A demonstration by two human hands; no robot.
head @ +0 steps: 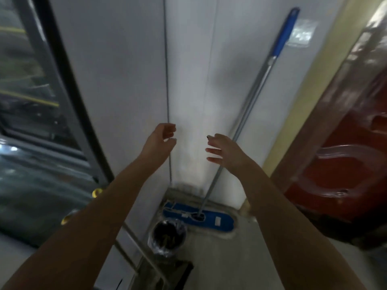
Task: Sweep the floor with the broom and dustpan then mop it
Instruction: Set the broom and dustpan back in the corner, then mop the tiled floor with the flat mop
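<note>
A flat mop leans against the white wall ahead: its blue head (209, 218) lies on the floor in the corner, and its metal pole (254, 86) with a blue grip rises up to the right. My right hand (225, 150) is raised in front of the pole's lower part, fingers straight and spread, holding nothing. My left hand (161, 141) is raised to its left with fingers loosely curled, empty. At the bottom edge a dark dustpan (167, 273) with a long metal handle (134, 243) stands on the floor. I see no broom.
A small round bin (167, 235) lined with a clear bag stands beside the mop head. A glass-fronted door (41, 97) is on the left. A red panel under clear plastic (339, 155) and a yellow post (303, 101) close off the right. The grey floor (228, 262) runs between.
</note>
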